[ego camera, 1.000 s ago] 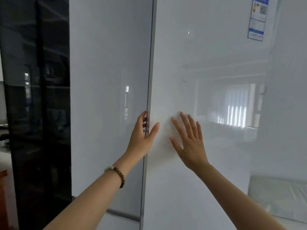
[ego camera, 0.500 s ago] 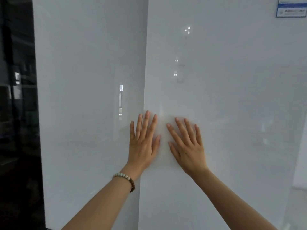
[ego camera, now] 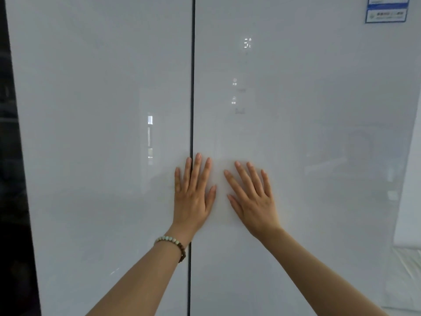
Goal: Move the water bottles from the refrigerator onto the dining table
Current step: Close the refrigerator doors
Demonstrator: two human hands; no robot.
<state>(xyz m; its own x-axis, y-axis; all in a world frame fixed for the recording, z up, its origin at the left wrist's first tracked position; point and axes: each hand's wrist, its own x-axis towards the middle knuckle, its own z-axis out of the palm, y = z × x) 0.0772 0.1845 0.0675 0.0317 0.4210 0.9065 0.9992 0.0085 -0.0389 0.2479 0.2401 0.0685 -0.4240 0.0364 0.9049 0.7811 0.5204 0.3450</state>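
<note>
Two flat hands press the closed fridge (ego camera: 319,156): left hand (ego camera: 193,197) spans the door seam (ego camera: 192,87), right hand (ego camera: 252,199) lies beside it, fingers spread.

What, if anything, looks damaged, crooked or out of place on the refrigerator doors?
Nothing stands out. The left door and right door are shut, with a straight, even seam between them. The left hand lies flat across the seam, the right hand flat on the right door. No crack, dent or spill shows.
</note>
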